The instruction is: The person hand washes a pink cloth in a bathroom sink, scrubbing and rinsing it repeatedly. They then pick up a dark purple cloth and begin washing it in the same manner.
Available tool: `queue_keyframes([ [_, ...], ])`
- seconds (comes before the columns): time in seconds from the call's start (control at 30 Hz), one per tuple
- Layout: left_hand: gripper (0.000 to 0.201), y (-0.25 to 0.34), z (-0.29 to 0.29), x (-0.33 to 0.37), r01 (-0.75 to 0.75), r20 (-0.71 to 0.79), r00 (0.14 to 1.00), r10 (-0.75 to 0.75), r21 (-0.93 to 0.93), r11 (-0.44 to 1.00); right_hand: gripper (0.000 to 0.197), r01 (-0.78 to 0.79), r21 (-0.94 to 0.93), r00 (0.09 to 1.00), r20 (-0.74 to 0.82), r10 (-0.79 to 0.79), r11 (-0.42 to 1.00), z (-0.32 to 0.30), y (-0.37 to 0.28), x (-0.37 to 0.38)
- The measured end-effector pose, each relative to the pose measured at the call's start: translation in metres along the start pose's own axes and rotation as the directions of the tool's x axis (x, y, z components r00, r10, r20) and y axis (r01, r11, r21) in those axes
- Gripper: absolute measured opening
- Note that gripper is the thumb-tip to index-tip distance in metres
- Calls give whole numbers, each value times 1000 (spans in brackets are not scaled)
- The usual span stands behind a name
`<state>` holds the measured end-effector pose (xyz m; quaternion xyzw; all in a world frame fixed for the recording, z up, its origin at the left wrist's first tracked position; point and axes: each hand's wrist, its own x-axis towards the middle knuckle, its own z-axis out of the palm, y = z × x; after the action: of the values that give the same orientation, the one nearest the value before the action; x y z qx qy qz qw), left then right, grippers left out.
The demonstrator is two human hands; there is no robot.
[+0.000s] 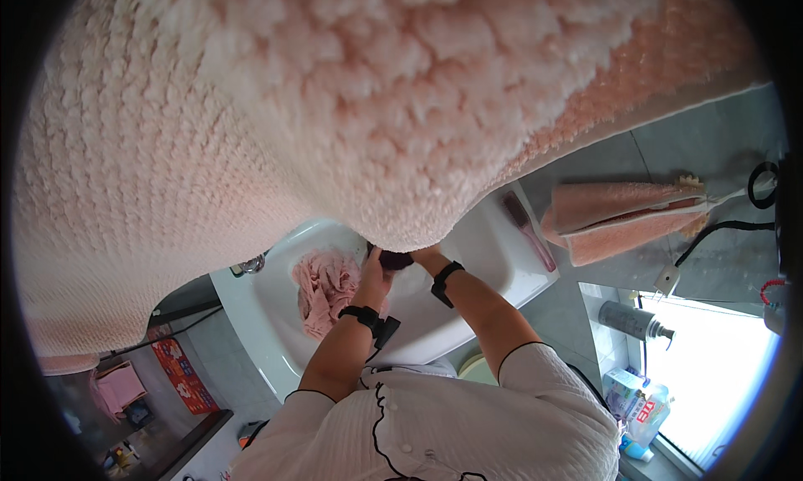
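Over the white washbasin (280,347), my left hand (376,278) is closed on a dark purple bunched piece of cloth (396,261). My right hand (427,257) is against the cloth's other side, its fingers hidden behind a hanging pink fluffy towel (401,130). That towel fills the upper view and hides the far part of the basin. A crumpled wet-looking pink cloth (326,289) lies in the basin, left of my left hand. Both wrists wear black bands.
On the basin's right rim lies a pinkish long-handled brush (529,230). A tap (249,265) stands at the left rim. Beyond it on the right hangs a folded pink towel (627,217). A grey pump bottle (636,320) and detergent containers (640,406) stand by the bright window.
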<state>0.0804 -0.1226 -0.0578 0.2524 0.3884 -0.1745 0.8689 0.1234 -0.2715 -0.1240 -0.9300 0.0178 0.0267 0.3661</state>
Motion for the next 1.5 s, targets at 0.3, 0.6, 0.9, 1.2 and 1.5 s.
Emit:
queue_keyframes([
  [0.3,80,13,-36,-23,75,-235,972,-19,230,970,49,248,-446,900,435,-33,860,0,-37,-21],
  [0.6,40,22,-13,-16,27,272,962,-8,-69,997,50,-50,401,975,220,-43,915,-55,-141,-78],
  [0.9,20,-8,-2,-3,-177,229,969,91,385,906,31,-159,246,987,59,149,956,-57,-130,-43],
  [1.2,47,15,-11,-8,-15,-27,1000,14,-38,999,33,-196,-69,975,-116,187,978,-1,-13,-1],
  [1.5,76,33,-24,-52,50,22,998,-53,128,991,33,193,-421,953,295,-67,886,-3,-57,-32],
])
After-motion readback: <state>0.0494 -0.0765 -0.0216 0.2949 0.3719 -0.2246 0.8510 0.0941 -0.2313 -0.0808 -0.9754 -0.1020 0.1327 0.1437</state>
